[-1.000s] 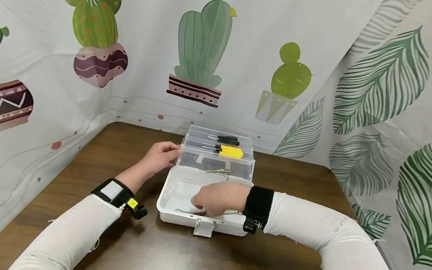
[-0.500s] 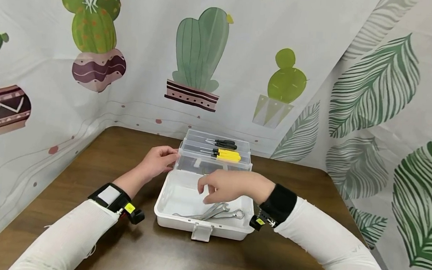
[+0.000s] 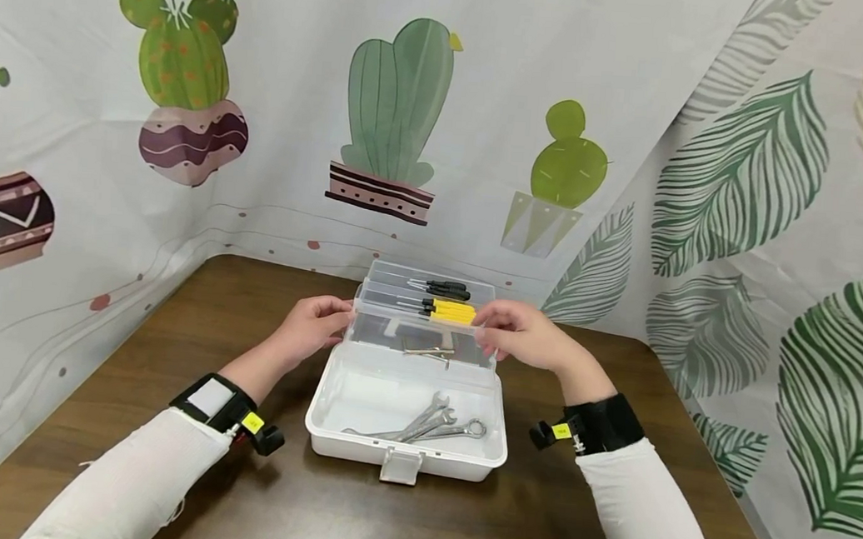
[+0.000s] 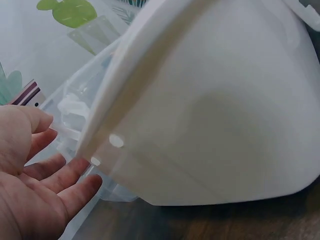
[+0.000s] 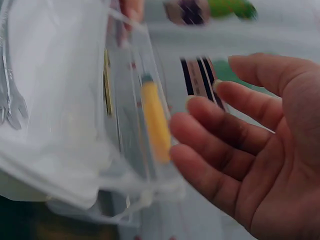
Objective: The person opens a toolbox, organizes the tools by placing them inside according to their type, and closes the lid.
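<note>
A white toolbox [image 3: 315,431] stands on the table with several metal wrenches [image 3: 428,424] in its base. Behind the base, clear trays [image 3: 370,286] are folded back, bearing yellow-handled screwdrivers [image 3: 453,311], black-handled screwdrivers [image 3: 448,290] and thin brass-coloured pieces [image 3: 428,352]. My left hand [image 3: 315,328] is at the trays' left side; in the left wrist view its loosely extended fingers [image 4: 70,175] reach the clear plastic near the box's back corner. At the trays' right side is my right hand [image 3: 520,334], fingers spread and slightly bent, holding nothing, in the right wrist view close to a yellow handle [image 5: 156,122].
A latch [image 3: 401,466] hangs down at the front of the box. The brown table [image 3: 294,510] extends around it. Printed cloth [image 3: 287,84] with cacti and leaves hangs close behind and at both sides.
My right hand has come up out of the base and moved back and right to the trays' right side, uncovering the wrenches. The left hand has stayed at the trays' left side.
</note>
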`<act>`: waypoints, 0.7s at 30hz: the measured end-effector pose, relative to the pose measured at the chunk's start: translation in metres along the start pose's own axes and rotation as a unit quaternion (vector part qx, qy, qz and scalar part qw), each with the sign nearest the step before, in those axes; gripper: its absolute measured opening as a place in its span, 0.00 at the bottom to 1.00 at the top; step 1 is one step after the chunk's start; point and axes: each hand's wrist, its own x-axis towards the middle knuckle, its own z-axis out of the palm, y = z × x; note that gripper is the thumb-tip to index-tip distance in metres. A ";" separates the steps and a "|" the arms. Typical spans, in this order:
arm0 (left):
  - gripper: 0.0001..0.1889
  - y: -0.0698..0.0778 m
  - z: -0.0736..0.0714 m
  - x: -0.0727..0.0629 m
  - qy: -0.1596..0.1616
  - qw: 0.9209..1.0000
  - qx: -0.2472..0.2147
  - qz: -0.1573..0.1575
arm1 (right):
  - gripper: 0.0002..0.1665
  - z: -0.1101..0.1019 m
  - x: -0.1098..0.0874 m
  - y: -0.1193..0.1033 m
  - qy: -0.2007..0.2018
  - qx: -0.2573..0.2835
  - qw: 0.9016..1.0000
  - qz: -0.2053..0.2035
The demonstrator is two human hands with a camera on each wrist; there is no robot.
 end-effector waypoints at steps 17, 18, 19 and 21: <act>0.32 -0.004 -0.007 -0.058 -0.060 0.995 -0.025 -0.073 | 0.20 0.018 0.007 0.111 0.288 0.253 0.900 0.207; 0.33 -0.003 -0.007 -0.061 -0.065 0.995 -0.026 -0.076 | 0.23 0.019 0.009 0.114 0.283 0.257 0.899 0.213; 0.33 -0.003 -0.006 -0.063 -0.071 0.994 -0.027 -0.078 | 0.26 0.021 0.011 0.116 0.278 0.260 0.899 0.218; 0.34 -0.002 -0.003 -0.067 -0.076 0.993 -0.028 -0.085 | 0.30 0.025 0.014 0.118 0.264 0.264 0.899 0.228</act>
